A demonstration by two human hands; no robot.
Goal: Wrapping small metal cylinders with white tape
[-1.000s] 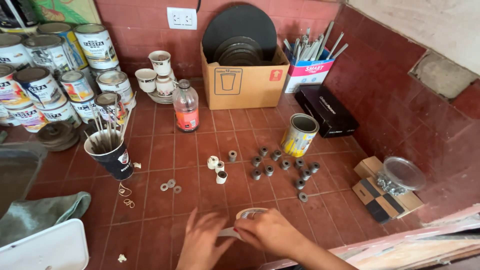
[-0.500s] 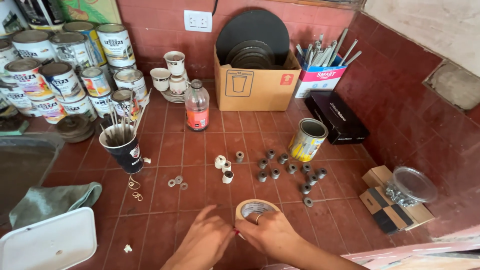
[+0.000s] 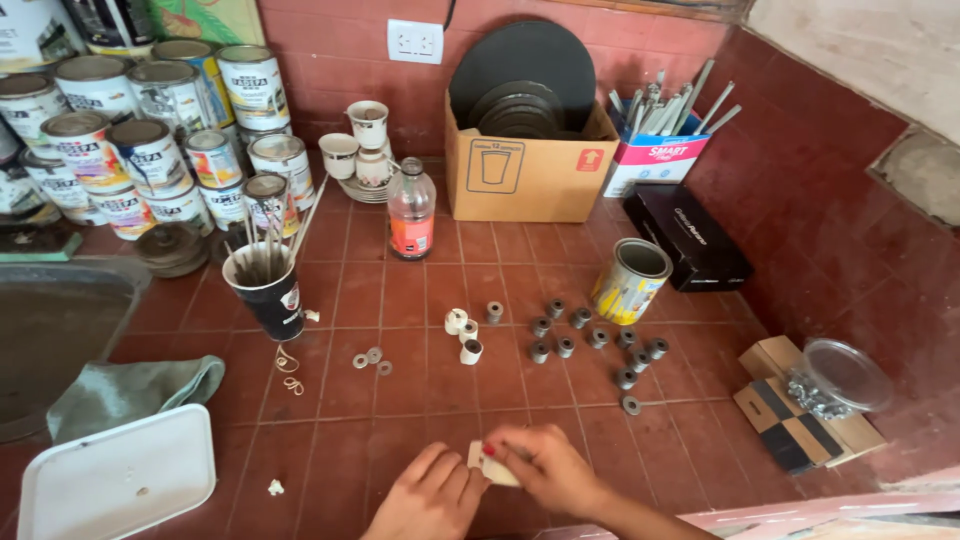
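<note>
Both my hands were together low on the red tiled counter [image 3: 420, 400]: my left hand [image 3: 425, 497] steadied, and my right hand [image 3: 545, 470] pinched, a small pale roll of tape [image 3: 492, 464]. It seemed light, stiff-rimmed and sticky, best gripped by its outer edge.

The pale roll [image 3: 492, 466] is mostly hidden under the right hand [image 3: 545, 470] and the left hand [image 3: 430, 497], so its shape cannot be told. The left hand is cut off at the bottom edge, six o'clock. At nine o'clock the sink [image 3: 50, 330] runs out of frame. Small metal parts in the clear plastic tub [image 3: 845, 375], three o'clock, are too small to identify
</note>
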